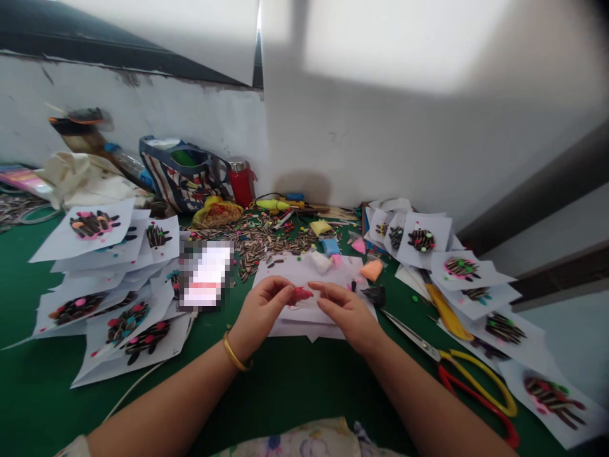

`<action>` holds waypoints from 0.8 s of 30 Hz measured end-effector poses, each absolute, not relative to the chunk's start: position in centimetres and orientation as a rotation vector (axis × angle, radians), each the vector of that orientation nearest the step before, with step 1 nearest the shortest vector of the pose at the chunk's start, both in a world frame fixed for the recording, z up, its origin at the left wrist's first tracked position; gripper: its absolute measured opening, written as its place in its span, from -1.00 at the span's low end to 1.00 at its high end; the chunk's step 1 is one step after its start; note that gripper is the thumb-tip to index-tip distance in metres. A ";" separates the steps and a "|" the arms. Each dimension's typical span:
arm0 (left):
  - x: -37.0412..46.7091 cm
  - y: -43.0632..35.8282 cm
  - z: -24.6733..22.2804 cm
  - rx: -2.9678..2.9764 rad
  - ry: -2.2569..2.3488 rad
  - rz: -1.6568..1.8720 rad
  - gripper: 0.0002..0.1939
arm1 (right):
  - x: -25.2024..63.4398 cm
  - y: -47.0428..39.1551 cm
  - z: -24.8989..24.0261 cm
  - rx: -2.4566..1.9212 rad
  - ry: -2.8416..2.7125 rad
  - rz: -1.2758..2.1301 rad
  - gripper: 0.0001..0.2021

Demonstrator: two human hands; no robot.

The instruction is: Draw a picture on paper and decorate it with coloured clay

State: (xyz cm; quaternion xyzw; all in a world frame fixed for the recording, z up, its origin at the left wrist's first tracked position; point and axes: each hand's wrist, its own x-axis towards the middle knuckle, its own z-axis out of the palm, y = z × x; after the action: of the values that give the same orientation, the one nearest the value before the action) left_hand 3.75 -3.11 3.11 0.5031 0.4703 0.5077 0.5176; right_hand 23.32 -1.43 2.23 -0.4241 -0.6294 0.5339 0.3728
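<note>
My left hand [269, 312] is closed, its thumb and fingertips pinching a small red piece [301, 294] that looks like soft clay or its wrapper; the exact kind is unclear. To the right of that piece, my right hand [346, 313] has its thumb and index finger apart with nothing visible between them. Both hands hover over white paper sheets [290, 328]. Around the paper lie small packets of coloured clay: a white one [320, 261], a blue one [330, 247], a yellow one [320, 226], an orange one [372, 270] and a black one [375, 294].
Loose striped sunflower seeds [266, 244] spread behind the paper. Seed-decorated sheets lie on the left [111, 279] and right [476, 295]. A lit phone [205, 274] sits left of my hands, large scissors [440, 357] to the right. A bag [183, 174] and red flask [242, 184] stand behind.
</note>
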 end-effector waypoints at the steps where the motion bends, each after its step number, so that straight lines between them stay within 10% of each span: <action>1: 3.7 -3.1 3.2 1.218 1.155 1.225 -0.74 | 23.4 -1.4 2.2 -1.091 -1.625 1.351 -0.66; 24: 3.6 -3.0 2.2 1.180 1.011 1.299 -0.76 | 23.0 -1.5 2.0 -1.084 -1.472 1.443 -0.69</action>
State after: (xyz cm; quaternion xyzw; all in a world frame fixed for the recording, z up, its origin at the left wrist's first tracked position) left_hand 3.60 -3.04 2.21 0.4943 0.4235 0.5439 0.5296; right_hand 23.03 -1.48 1.98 -0.4277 -0.5806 0.5690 0.3953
